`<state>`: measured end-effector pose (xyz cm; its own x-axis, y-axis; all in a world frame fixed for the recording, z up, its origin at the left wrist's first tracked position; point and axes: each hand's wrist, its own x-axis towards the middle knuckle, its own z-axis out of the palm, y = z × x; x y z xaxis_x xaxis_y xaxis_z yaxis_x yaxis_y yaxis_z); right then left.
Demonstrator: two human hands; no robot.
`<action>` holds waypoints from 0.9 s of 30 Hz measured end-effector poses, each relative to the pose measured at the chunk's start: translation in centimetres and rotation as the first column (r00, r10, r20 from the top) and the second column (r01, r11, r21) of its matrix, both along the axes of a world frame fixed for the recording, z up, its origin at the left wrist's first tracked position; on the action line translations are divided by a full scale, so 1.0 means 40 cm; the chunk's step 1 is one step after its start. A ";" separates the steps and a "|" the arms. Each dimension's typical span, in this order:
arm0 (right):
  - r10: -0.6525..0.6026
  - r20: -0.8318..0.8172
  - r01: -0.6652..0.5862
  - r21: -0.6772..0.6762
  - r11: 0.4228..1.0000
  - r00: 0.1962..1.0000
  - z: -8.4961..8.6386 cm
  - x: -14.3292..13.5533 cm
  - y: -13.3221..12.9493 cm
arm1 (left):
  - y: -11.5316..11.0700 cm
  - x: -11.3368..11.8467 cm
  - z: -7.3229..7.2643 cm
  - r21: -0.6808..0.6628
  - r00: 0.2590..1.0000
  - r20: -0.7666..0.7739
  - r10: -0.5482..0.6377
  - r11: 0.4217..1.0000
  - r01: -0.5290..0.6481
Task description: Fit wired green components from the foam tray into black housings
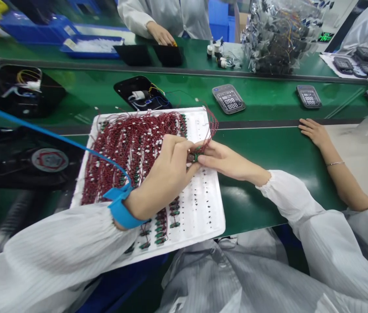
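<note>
My left hand (164,176), with a blue strap at the wrist, is closed above the white foam tray (215,213). Its fingertips meet those of my right hand (226,161) at small green circuit boards (195,156). My right hand pinches these boards between thumb and fingers, and their dark red wires (212,124) loop up over it. How many boards lie in the grip cannot be made out. Below, the tray carries dense rows of similar boards with red wires (128,148) and white connectors. Its right side shows bare foam with small dark holes.
A blue cord (50,134) runs to the wrist strap. Behind the tray lie an open black housing (143,93) and display units (229,99) on the green line. Another person's arm (340,174) rests at right. Across, a co-worker's hand (162,34) touches a black part.
</note>
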<state>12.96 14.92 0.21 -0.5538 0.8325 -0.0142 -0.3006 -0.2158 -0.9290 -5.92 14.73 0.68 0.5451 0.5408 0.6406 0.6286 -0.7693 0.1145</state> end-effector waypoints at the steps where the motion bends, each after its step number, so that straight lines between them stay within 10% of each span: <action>1: 0.001 0.010 -0.001 -0.002 1.000 1.000 0.003 0.004 0.001 | 0.003 -0.001 0.000 -0.018 1.000 0.003 0.030 0.999 -0.030; 14: -0.161 0.271 0.086 0.268 0.960 0.949 0.015 0.029 -0.007 | 0.010 -0.002 0.003 -0.257 0.994 0.017 0.112 0.961 -0.104; 27: -0.122 0.127 0.092 0.222 0.971 0.984 0.029 0.031 -0.022 | 0.018 -0.002 0.042 -0.488 0.949 0.314 -0.011 0.856 0.172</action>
<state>14.22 14.02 1.36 -0.4668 0.8786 0.1011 -0.1760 0.0198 -0.9842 -6.00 15.45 2.34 0.4415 0.7882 0.4287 0.4345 -0.6059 0.6664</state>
